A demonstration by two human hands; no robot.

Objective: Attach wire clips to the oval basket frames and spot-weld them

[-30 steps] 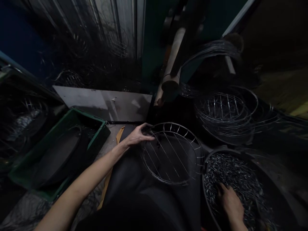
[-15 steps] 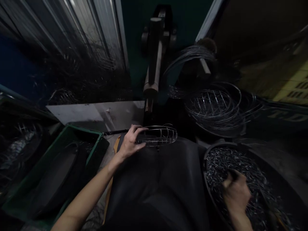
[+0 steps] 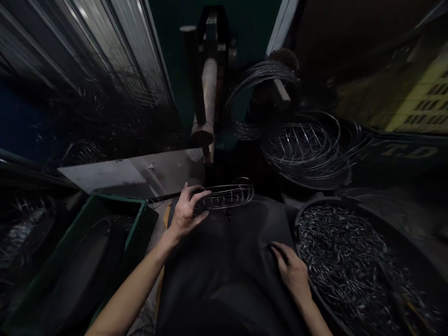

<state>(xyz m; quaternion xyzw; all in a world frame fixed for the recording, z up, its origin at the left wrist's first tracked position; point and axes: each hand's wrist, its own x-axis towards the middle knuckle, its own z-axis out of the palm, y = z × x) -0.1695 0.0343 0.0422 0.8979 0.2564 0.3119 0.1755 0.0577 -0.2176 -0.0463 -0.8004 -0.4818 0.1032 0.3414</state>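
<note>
Fingers and thumb of my left hand (image 3: pixel 187 210) hold the left side of a round wire frame (image 3: pixel 231 196), just above the dark apron (image 3: pixel 224 261) on my lap. My right hand (image 3: pixel 292 270) is over the right part of the apron, its fingers bent and close together; what they pinch, if anything, is too dark and small to make out. Right of it sits a large dark basin (image 3: pixel 299 217) holding many small shiny metal pieces (image 3: pixel 346 256).
A machine with a cylindrical arm (image 3: pixel 209 93) stands ahead. Wire rings (image 3: pixel 304 144) lie in a bowl at the right, behind the basin. A green crate (image 3: pixel 140 212) is at the left, below a pale metal sheet (image 3: pixel 133 175). A yellow crate (image 3: pixel 423 102) stands far right.
My right hand has left the metal pieces in the basin and moved left over the apron. My left hand still holds the wire frame. The view has shifted slightly.
</note>
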